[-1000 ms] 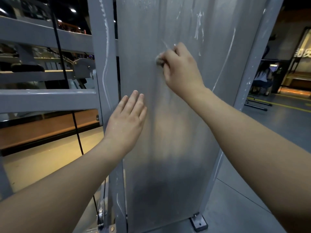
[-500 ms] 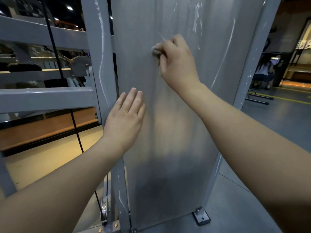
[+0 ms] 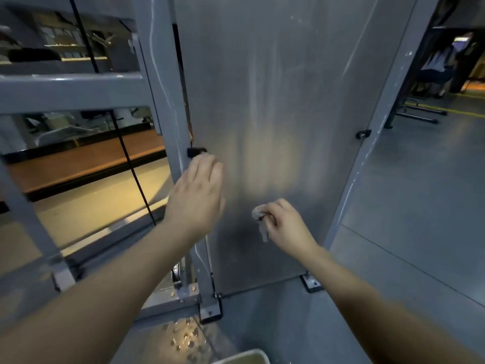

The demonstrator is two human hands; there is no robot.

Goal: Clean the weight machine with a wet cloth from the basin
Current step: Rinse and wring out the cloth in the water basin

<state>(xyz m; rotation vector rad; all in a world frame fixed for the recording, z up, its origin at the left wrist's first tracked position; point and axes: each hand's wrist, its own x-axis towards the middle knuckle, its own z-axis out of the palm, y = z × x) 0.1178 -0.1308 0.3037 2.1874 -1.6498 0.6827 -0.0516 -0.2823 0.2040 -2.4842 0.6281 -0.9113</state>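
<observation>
The weight machine's tall grey metal panel (image 3: pixel 275 101) fills the middle of the view, streaked and smeared. My right hand (image 3: pixel 287 227) grips a small wadded grey cloth (image 3: pixel 261 220) and holds it against the lower part of the panel. My left hand (image 3: pixel 196 195) lies flat with straight fingers on the panel's left edge, beside the grey upright post (image 3: pixel 162 101). A corner of the pale basin (image 3: pixel 244 357) shows at the bottom edge, on the floor.
Grey frame bars (image 3: pixel 70 90) and a black cable (image 3: pixel 131 166) stand to the left. Water drops (image 3: pixel 183 340) spot the floor near the machine's black foot bracket (image 3: pixel 210 312). Open grey floor (image 3: pixel 420 206) lies to the right, with a seated person (image 3: pixel 435 64) far back.
My right hand has swept the cloth down the panel from the upper part to the lower part. The view has tilted down, and the left hand sits lower on the panel edge.
</observation>
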